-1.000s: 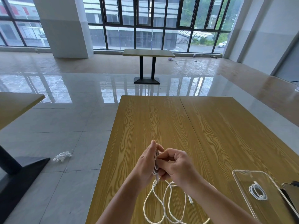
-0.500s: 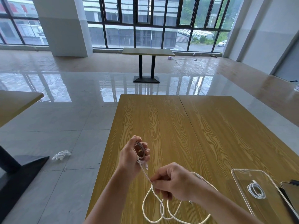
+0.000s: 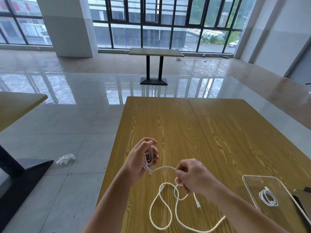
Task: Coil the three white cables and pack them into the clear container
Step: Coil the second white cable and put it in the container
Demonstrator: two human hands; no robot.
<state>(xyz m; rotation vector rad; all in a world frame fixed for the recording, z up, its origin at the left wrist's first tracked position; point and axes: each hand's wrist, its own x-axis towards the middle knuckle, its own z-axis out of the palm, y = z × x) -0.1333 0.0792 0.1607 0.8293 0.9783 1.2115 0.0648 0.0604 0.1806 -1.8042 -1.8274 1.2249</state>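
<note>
We see hands parted since half-second ago: left hand (image 3: 141, 158) grips coil (image 3: 149, 158); right hand (image 3: 193, 177) pinches cable (image 3: 161, 206), feeding next loop.

Coiled cable (image 3: 268, 198) in container (image 3: 249, 190), right of loose cable (image 3: 168, 209) on table (image 3: 218, 132)

I am looking into a large, mostly bare commercial hall, something like an unfurnished office floor or canteen. Glossy pale floor tiles (image 3: 70, 125) mirror a wall of tall black-framed windows (image 3: 159, 22) facing other buildings and parked cars. A wide white pillar (image 3: 67, 26) stands at the left. Identical wood-grain tables on black pedestals are scattered about: the table (image 3: 168, 123) before me, another (image 3: 155, 52) near the glass.
</note>
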